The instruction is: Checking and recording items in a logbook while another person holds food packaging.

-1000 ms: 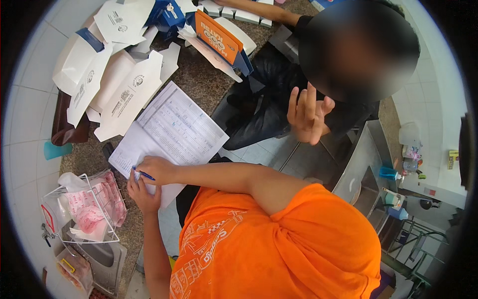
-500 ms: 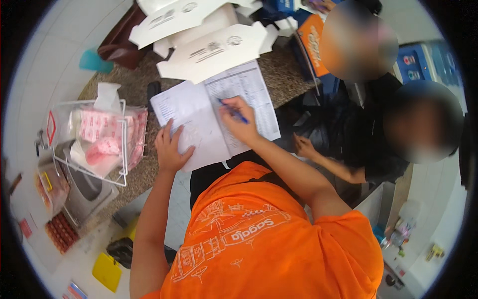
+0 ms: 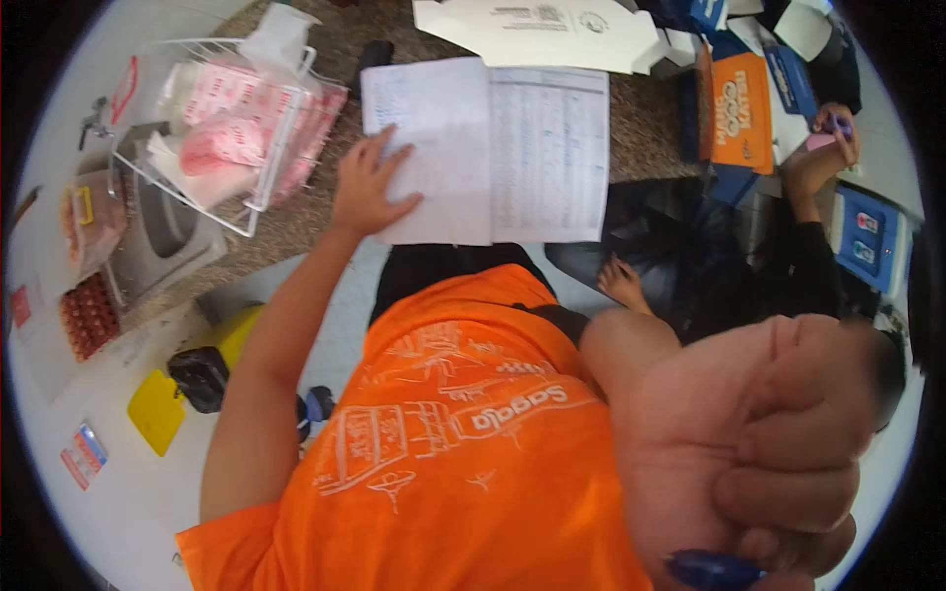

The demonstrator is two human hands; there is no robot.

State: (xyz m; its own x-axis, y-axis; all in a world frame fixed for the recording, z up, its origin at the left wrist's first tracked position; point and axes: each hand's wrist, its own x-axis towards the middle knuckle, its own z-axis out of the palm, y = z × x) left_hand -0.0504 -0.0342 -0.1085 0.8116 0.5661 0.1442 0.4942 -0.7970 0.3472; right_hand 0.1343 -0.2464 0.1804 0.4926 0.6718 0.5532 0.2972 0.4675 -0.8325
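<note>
An open ledger (image 3: 512, 148) with ruled, filled-in pages lies on the speckled stone counter (image 3: 296, 227). My left hand (image 3: 370, 187) rests flat on its left page, fingers spread. My right hand (image 3: 778, 443) is raised very close to the camera at the lower right, closed in a fist around a blue pen (image 3: 709, 569) whose end pokes out below. My orange shirt (image 3: 443, 443) fills the lower middle.
A white wire basket (image 3: 177, 192) of pink packets stands left of the ledger. Flat white cartons (image 3: 542, 34) and an orange package (image 3: 739, 108) lie beyond. A person in black (image 3: 788, 266) sits at the right, hand (image 3: 828, 148) on a small object. A yellow lid (image 3: 158, 409) lies below.
My right hand left the ledger page and rose close to the camera, still gripping the blue pen. My left hand stays flat on the left page.
</note>
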